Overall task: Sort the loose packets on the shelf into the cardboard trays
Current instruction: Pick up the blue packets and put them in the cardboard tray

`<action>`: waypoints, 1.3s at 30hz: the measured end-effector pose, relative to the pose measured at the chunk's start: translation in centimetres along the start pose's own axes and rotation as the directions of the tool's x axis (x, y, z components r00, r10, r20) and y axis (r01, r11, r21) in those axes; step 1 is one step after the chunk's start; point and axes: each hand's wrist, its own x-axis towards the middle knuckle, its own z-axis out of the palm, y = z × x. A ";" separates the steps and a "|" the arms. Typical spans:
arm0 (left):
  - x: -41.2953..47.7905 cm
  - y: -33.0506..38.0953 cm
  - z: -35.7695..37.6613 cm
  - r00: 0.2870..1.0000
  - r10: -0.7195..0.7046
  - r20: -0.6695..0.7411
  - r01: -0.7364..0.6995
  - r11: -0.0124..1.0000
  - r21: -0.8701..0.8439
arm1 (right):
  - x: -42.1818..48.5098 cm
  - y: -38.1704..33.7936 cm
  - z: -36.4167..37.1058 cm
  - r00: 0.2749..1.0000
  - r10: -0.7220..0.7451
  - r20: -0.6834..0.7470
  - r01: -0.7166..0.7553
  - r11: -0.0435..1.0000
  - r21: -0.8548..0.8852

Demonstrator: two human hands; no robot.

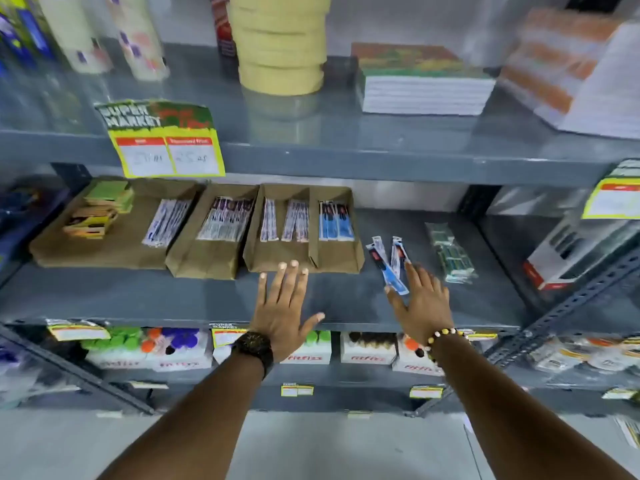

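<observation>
Three brown cardboard trays stand side by side on the grey middle shelf: a left tray [114, 251], a middle tray [204, 261] and a divided right tray [277, 258], each holding packets. Loose blue-and-white packets [389, 261] lie on the shelf just right of the divided tray. My right hand [424, 303] reaches over them, fingers spread, its fingertips touching the nearest packet. My left hand [284, 306], wearing a black watch, is spread flat with its fingertips at the front edge of the divided tray.
A clear pack of green items [450, 254] lies further right on the same shelf, and a white-and-red box [568, 258] beyond it. Tape rolls [280, 43] and notebook stacks [422, 88] sit on the shelf above. Price tags hang from the shelf edges.
</observation>
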 end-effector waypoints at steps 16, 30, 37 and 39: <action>0.0 -2.7 5.0 0.997 -0.004 0.075 0.003 1.000 0.016 | 2.8 2.4 3.7 0.919 0.394 -0.017 -0.366 0.868 0.335; 6.2 -2.7 -1.4 0.977 -0.184 0.111 0.201 0.597 -0.777 | 3.8 1.5 -2.1 0.948 0.313 0.052 -0.184 0.410 0.893; 7.3 -3.0 -3.9 0.974 -0.165 0.157 0.199 0.278 -0.940 | 4.1 -1.3 -2.4 0.981 0.032 0.191 -0.185 0.433 0.882; 6.9 -3.1 -3.8 0.966 -0.211 0.148 0.204 0.271 -0.941 | 4.2 -1.7 -2.3 0.976 -0.013 0.217 -0.189 0.435 0.880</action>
